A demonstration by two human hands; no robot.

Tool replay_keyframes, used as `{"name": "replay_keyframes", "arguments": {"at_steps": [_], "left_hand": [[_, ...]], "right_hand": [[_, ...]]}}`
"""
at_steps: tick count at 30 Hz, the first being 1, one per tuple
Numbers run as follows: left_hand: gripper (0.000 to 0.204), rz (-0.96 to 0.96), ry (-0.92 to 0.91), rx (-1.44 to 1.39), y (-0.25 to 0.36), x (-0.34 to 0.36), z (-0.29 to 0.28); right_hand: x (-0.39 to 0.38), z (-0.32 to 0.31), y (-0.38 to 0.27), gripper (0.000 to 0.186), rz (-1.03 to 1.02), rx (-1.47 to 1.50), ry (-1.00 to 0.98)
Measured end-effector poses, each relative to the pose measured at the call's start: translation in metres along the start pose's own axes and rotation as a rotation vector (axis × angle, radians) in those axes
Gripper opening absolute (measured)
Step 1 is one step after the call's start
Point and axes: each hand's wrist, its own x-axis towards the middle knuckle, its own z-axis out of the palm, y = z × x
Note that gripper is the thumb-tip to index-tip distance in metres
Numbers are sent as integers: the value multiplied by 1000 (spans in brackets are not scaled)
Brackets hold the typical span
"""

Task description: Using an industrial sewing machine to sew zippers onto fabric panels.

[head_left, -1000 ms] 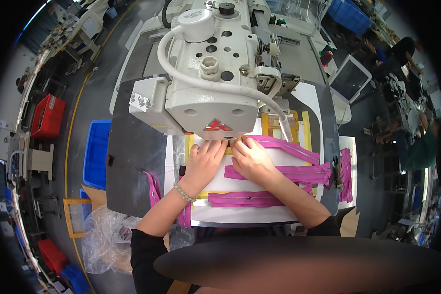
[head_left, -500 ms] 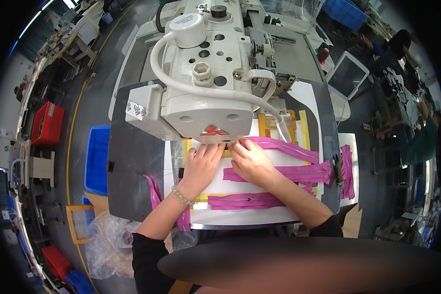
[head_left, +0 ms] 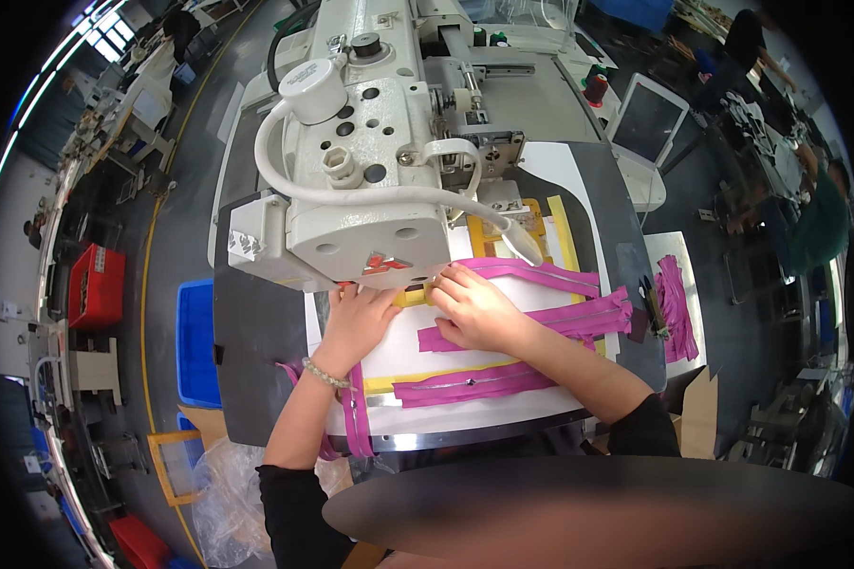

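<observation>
Under the head of a white industrial sewing machine (head_left: pixel 370 223), both my hands work at a white sheet with yellow strips. My left hand (head_left: pixel 356 327), with a beaded bracelet at its wrist, lies with fingers stretched forward and thumb apart; its fingertips reach below the machine head. My right hand (head_left: pixel 474 308) has its fingers bent together at the left end of a magenta zipper (head_left: pixel 541 274); the pinch itself is partly hidden. Below that, a second magenta zipper (head_left: pixel 579 318) runs past my right wrist. Another zipper (head_left: pixel 472 383) lies nearer me, beneath my right forearm.
Magenta zippers (head_left: pixel 356 417) hang over the table's front edge at left. More zippers (head_left: pixel 674 308) lie on a side surface at right. A screen (head_left: pixel 647 119) stands beyond. Blue bins (head_left: pixel 195 341) and a clear plastic bag (head_left: pixel 232 512) are at left.
The view has shifted a little. My left hand has moved left, away from my right hand, with its thumb spread, and a yellow strip now shows between them. The zippers keep their arrangement.
</observation>
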Motion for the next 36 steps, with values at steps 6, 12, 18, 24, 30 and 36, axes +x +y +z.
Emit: {"name": "replay_keyframes", "arguments": {"at_steps": [6, 12, 18, 24, 30, 36], "left_hand": [[36, -131, -317, -388, -39, 17, 10], [40, -124, -308, -599, -45, 28, 10], [38, -158, -359, -697, -44, 32, 8], [36, -138, -304, -744, -40, 32, 10], [35, -156, -215, -689, -34, 25, 11], [46, -147, -74, -346, -15, 6, 14]], "right_hand": [[2, 0, 13, 29, 5, 18, -31], [-2, 3, 20, 29, -3, -18, 47], [-4, 3, 20, 29, -6, -17, 59], [-3, 1, 20, 28, -2, -10, 43], [-6, 3, 24, 33, 53, 23, -56], [-3, -8, 18, 26, -48, -56, -19]]}}
